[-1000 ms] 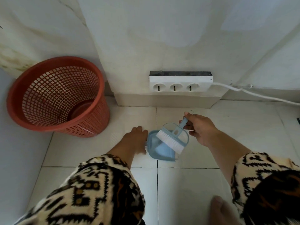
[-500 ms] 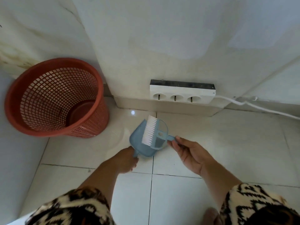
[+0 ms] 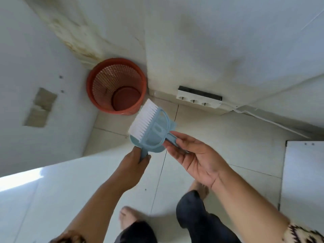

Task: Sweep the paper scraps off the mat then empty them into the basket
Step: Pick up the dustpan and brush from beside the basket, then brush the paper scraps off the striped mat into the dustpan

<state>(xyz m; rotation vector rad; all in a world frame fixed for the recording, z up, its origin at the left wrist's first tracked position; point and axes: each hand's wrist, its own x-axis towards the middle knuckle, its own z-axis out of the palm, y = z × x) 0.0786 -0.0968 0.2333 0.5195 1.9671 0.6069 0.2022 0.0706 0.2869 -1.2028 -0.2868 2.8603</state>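
My left hand (image 3: 134, 163) grips the handle of a small light-blue dustpan (image 3: 154, 144), held up in the air. A blue brush with white bristles (image 3: 143, 120) lies across the pan, and my right hand (image 3: 194, 155) pinches its handle with the palm turned up. Beyond them, in the corner of the room, stands a red mesh basket (image 3: 98, 79), upright and open at the top. The pan and brush hover just to the right of and nearer than the basket. No mat and no paper scraps are in view.
A white power strip (image 3: 198, 99) with three sockets lies at the foot of the wall, its cable running right. White walls enclose the corner. My bare feet (image 3: 128, 218) and dark trouser legs stand on the white floor tiles. A white panel (image 3: 303, 172) is at right.
I have risen from a crouch, so the view is higher and tilted. Both hands lifted the dustpan and brush off the floor; the brush now points toward the basket.
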